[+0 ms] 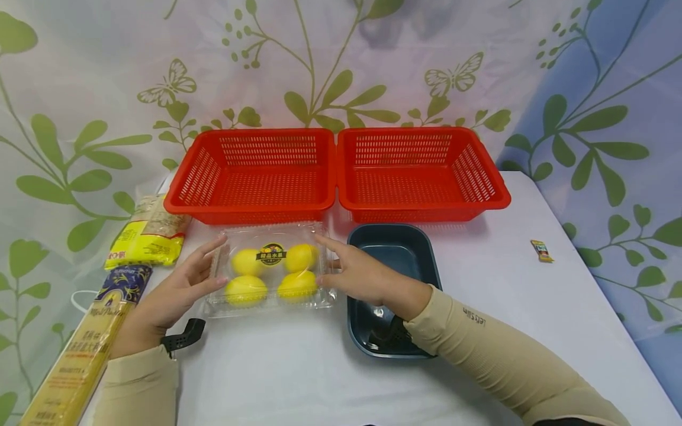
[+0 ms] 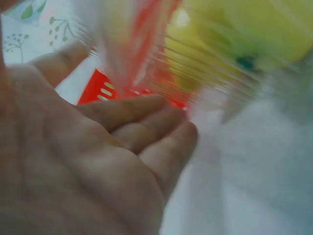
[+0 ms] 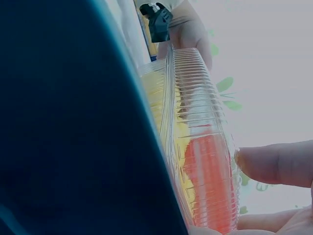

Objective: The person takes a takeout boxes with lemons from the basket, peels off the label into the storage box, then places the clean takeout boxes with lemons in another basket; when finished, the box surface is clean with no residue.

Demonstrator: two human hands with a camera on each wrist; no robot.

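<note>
I have a clear plastic clamshell box (image 1: 273, 283) between my hands, with four yellow fruits (image 1: 246, 290) inside and a black label (image 1: 271, 254) on its lid. My left hand (image 1: 183, 284) is spread loosely at one end, thumb apart from the fingers; my right hand (image 1: 367, 275) is at the other, index finger stretched along the edge and a fingertip touching the wall. I can't tell whether the box's base touches the white tabletop (image 1: 256, 367).

Beneath my right wrist sits a dark blue basin (image 1: 396, 254). Two red plastic baskets (image 1: 277, 183) stand side by side beyond my hands. A spaghetti packet (image 1: 80, 355) lies alongside my left forearm, a yellow food bag (image 1: 149, 234) beyond my left hand, and a small snack sachet (image 1: 542, 251) well off to my right.
</note>
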